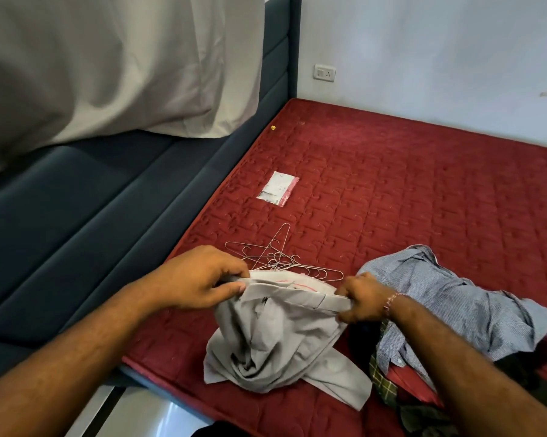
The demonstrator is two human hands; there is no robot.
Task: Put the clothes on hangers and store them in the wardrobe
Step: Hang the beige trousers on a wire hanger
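Crumpled grey garment (275,339), top edge stretched taut, beside tangled wire hangers (278,260) and a heaped blue shirt (455,307) on a red mattress (423,200).

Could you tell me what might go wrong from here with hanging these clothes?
1. The wire hangers lie in a tangled heap, so pulling one free may drag the others along.
2. The grey garment is bunched below the grip of the left hand and right hand; it may go onto a hanger twisted.
3. It hangs near the mattress edge and could slide off.
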